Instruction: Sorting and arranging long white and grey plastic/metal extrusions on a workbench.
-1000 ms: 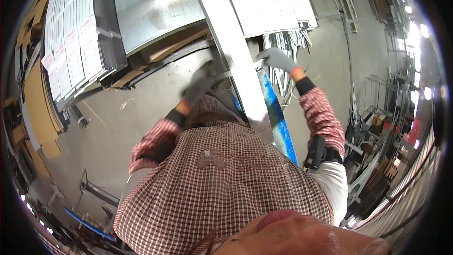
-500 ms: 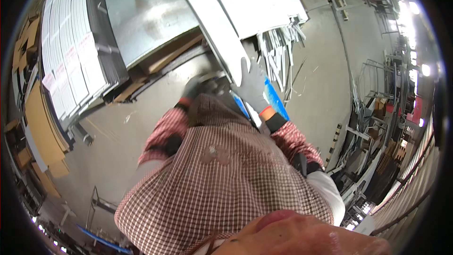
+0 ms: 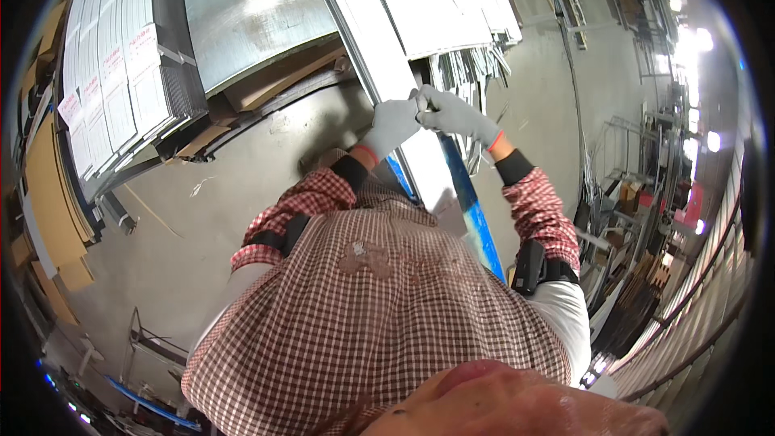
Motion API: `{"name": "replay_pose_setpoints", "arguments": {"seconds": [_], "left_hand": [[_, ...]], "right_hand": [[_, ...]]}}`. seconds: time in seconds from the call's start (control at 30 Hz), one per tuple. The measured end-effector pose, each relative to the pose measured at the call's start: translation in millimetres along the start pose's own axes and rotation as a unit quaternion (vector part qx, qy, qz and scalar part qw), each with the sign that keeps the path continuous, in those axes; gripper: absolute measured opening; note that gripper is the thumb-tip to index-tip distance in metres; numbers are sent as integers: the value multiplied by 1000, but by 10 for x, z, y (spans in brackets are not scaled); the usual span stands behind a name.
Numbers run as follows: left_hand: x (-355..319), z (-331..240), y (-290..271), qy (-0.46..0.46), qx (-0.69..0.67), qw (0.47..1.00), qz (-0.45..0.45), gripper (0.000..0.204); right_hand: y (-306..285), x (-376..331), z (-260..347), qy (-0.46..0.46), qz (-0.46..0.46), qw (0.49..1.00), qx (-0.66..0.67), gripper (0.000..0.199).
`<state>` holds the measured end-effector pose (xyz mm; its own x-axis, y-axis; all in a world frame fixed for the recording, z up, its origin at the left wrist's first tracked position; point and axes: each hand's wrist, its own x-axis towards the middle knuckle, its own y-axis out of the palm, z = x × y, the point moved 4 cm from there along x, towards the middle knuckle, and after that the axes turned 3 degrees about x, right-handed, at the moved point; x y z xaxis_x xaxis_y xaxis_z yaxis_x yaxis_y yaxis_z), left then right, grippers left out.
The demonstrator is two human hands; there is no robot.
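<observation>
A long white panel (image 3: 379, 40) runs from the far side toward my body, with a grooved edge along its left. My left hand (image 3: 393, 125), in a grey glove, lies over the panel with its fingers curled closed. My right hand (image 3: 458, 113), gloved the same way, is closed in a pinch and meets the left at the fingertips above the panel's right edge. Whatever sits between the fingers is too small or hidden to name. Blue-coated strips (image 3: 482, 234) show under the panel's near end, close to my apron.
At the left stands a stack of white panels (image 3: 113, 64) with paper labels. Next to it lies a bare metal sheet (image 3: 258, 24) over cardboard (image 3: 282, 81). White sheets (image 3: 436, 0) are piled at the far right, thin white strips (image 3: 468, 73) hanging below. Racks line the right side.
My left hand has risen from beside the panel onto it. My right hand has gone from spread fingers on the panel to a closed pinch, meeting the left.
</observation>
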<state>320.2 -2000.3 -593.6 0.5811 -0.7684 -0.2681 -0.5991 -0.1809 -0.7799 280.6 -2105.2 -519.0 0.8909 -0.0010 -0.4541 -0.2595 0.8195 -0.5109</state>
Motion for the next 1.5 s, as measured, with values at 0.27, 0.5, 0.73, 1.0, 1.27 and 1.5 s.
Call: {"name": "replay_pose_setpoints", "arguments": {"seconds": [0.27,0.5,0.73,1.0,1.27,1.5], "left_hand": [[40,-653,-344,171,163,971,-37,17],[509,387,-350,-34,-242,960,-136,60],[-402,290,144,-26,-435,898,60,62],[-993,278,-792,33,-453,889,48,68],[425,543,635,387,102,911,97,11],[31,1078,1154,289,-200,936,32,19]], "right_hand": [[-299,407,-1205,14,71,924,-375,22],[-339,372,-507,-60,-182,972,-133,20],[-431,-231,-330,16,35,999,-14,35],[-334,-389,525,-126,173,974,72,34],[131,581,-1379,-205,-29,969,-137,25],[180,-305,70,-2,-368,929,22,77]]}}
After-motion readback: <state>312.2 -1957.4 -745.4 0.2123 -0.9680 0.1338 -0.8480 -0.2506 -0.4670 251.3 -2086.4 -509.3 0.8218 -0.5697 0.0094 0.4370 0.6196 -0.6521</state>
